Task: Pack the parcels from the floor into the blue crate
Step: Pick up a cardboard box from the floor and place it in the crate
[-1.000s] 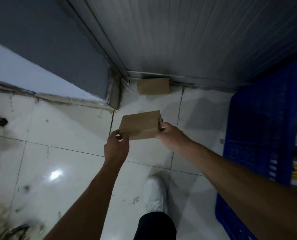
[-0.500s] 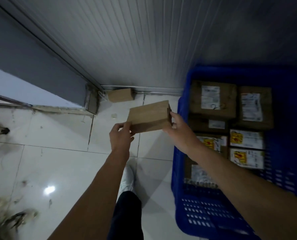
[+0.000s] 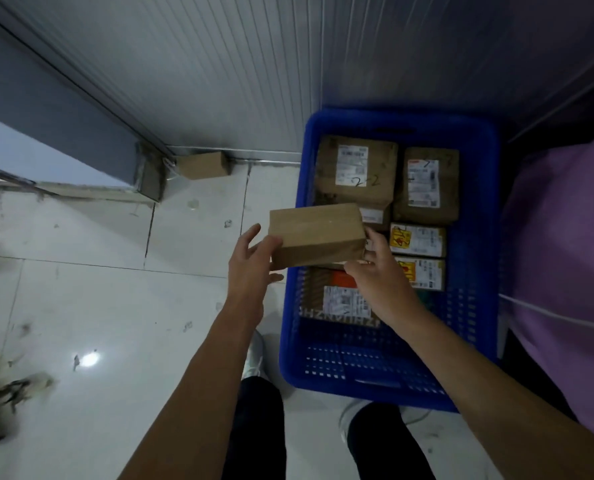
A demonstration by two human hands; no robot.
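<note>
I hold a plain brown cardboard parcel in the air over the left rim of the blue crate. My left hand grips its lower left corner and my right hand grips its right end. Inside the crate lie several labelled parcels, among them a large brown one at the back and another beside it. A second plain brown parcel rests on the floor against the wall, left of the crate.
The white tiled floor spreads to the left, with dark debris at its lower left. A ribbed grey wall stands behind. A purple bag stands right of the crate. My shoes and legs are below.
Both hands have carried the brown parcel from the floor area rightwards to above the crate's left rim. The view has swung right, bringing the whole crate and the purple bag into sight.
</note>
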